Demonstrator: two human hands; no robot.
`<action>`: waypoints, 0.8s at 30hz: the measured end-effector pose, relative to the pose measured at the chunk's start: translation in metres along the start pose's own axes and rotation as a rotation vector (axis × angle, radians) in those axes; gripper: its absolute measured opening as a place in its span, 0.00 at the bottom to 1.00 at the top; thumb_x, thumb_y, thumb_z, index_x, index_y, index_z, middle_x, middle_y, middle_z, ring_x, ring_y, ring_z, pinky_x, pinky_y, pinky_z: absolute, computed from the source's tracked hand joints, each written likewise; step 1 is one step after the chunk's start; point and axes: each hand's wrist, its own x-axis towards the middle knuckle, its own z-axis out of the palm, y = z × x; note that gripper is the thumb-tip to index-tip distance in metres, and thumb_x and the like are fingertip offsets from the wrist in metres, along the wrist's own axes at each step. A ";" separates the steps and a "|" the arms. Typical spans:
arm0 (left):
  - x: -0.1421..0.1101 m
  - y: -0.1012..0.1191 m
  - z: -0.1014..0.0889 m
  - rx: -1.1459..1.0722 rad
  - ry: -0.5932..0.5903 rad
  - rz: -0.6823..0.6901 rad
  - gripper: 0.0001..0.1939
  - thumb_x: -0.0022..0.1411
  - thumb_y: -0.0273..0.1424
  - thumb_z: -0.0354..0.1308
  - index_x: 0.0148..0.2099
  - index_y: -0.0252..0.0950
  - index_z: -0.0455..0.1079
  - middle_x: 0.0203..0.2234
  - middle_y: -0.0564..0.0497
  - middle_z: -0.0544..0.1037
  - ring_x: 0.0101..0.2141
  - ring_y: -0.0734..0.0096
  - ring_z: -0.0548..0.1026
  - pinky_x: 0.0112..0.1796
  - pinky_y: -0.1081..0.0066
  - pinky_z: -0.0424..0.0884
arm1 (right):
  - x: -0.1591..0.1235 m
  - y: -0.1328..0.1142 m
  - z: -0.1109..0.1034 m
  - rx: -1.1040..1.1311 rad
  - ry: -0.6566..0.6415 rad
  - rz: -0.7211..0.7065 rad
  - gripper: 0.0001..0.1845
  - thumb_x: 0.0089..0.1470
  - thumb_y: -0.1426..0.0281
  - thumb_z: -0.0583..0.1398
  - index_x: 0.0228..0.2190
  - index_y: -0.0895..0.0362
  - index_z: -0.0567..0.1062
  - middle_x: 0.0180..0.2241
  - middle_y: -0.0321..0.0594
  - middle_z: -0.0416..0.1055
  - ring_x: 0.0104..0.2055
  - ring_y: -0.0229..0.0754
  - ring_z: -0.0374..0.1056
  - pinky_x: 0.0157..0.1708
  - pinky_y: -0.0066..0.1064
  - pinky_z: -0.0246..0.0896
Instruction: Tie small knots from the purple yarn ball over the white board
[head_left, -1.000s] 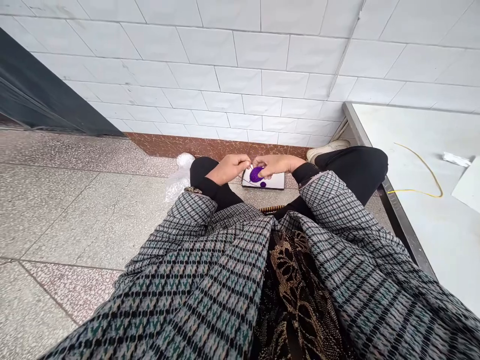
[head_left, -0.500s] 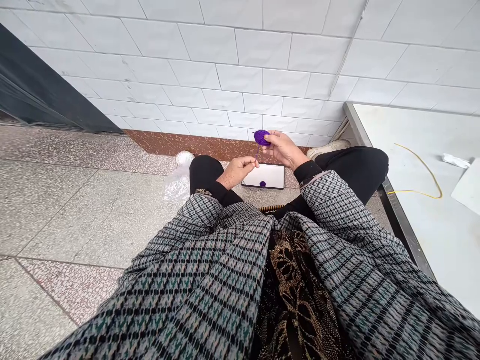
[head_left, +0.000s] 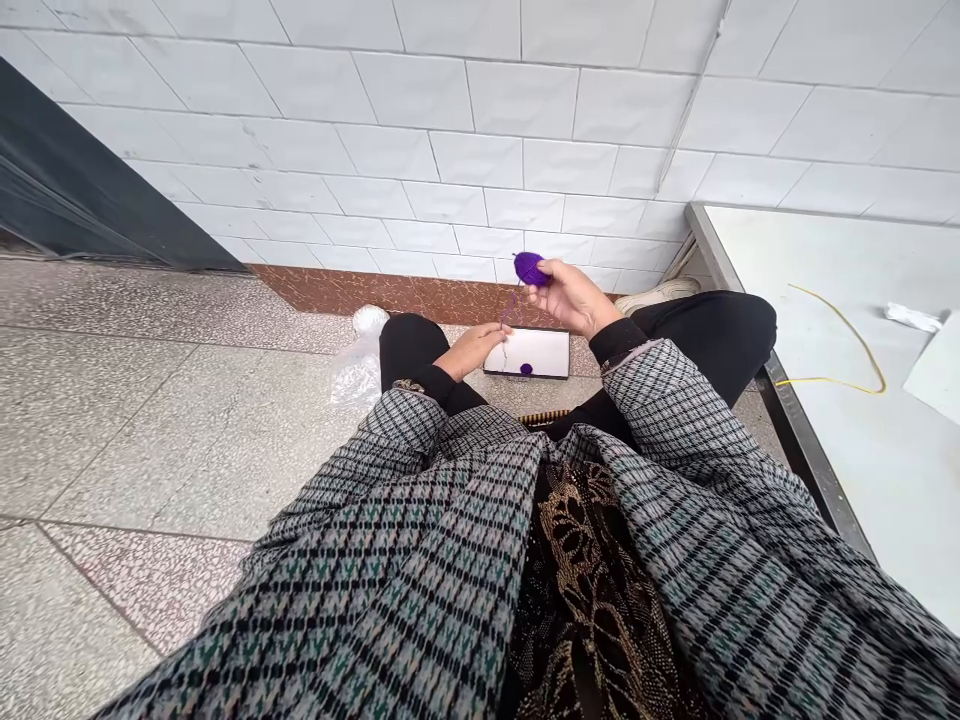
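Observation:
My right hand (head_left: 568,295) is closed on a small ball of purple yarn (head_left: 529,268), thumb on its right side, held up in front of the wall. A loose purple strand (head_left: 513,303) hangs from the ball down to my left hand (head_left: 477,348). The fingertips of that hand are pinched together on the strand, lower and to the left of the ball. Beneath both hands, a white dark-edged tray or box (head_left: 545,348) sits on the floor between my legs. On it lies a small purple piece (head_left: 526,369).
A clear plastic bag (head_left: 355,372) with something white lies by my left knee. To my right stands a white table (head_left: 847,440) with a metal edge, bearing a yellow cord (head_left: 874,362) and a crumpled white scrap (head_left: 912,319). The tiled wall (head_left: 487,160) rises close in front.
My right hand has moved slightly right and up with the yarn ball. My left hand has shifted a little left and down, and the strand between them now hangs looser.

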 end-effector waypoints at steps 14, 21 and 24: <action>0.000 0.039 0.013 -0.098 0.158 0.270 0.07 0.68 0.32 0.56 0.42 0.36 0.74 0.27 0.54 0.73 0.28 0.72 0.69 0.37 0.69 0.70 | 0.004 -0.001 -0.004 -0.158 -0.059 -0.065 0.06 0.65 0.79 0.61 0.40 0.57 0.71 0.30 0.34 0.73 0.28 0.32 0.72 0.33 0.23 0.74; -0.012 0.060 -0.022 0.307 -0.098 0.389 0.14 0.69 0.37 0.53 0.34 0.36 0.73 0.26 0.53 0.73 0.30 0.69 0.70 0.36 0.69 0.64 | 0.009 0.001 -0.013 -0.887 0.096 -0.107 0.15 0.55 0.83 0.66 0.39 0.56 0.70 0.25 0.30 0.68 0.25 0.36 0.64 0.26 0.26 0.59; -0.002 0.062 -0.041 0.238 -0.056 0.361 0.15 0.68 0.40 0.54 0.33 0.36 0.71 0.27 0.53 0.74 0.31 0.69 0.70 0.36 0.70 0.65 | 0.001 0.001 -0.014 -0.945 -0.280 0.018 0.16 0.50 0.84 0.67 0.39 0.58 0.75 0.33 0.36 0.74 0.31 0.38 0.68 0.30 0.28 0.64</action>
